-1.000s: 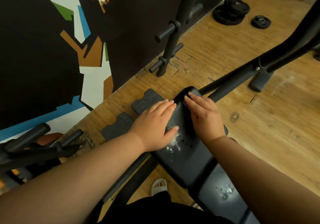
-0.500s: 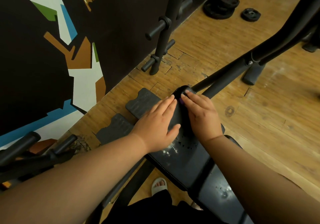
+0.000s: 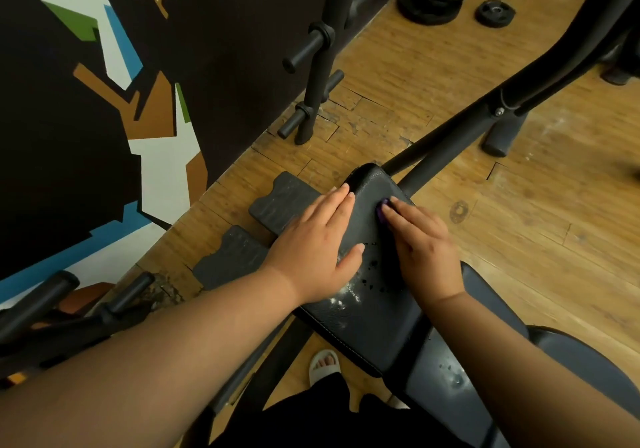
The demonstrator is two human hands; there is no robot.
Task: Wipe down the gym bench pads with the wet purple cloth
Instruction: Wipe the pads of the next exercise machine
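Right hand (image 3: pixel 420 240) presses purple cloth (image 3: pixel 381 213) onto bench pad (image 3: pixel 367 312).

the person wears black clothes (image 3: pixel 311 416) and a white open-toe sandal (image 3: pixel 323 366) on one foot. the left arm (image 3: pixel 156 343) and right arm (image 3: pixel 540 371) are bare. the nails (image 3: pixel 360 248) are short and plain.

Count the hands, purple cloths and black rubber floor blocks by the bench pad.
Hands: 2, left hand, right hand
Purple cloth under the right hand: 1
Black rubber floor blocks: 2
Total: 5
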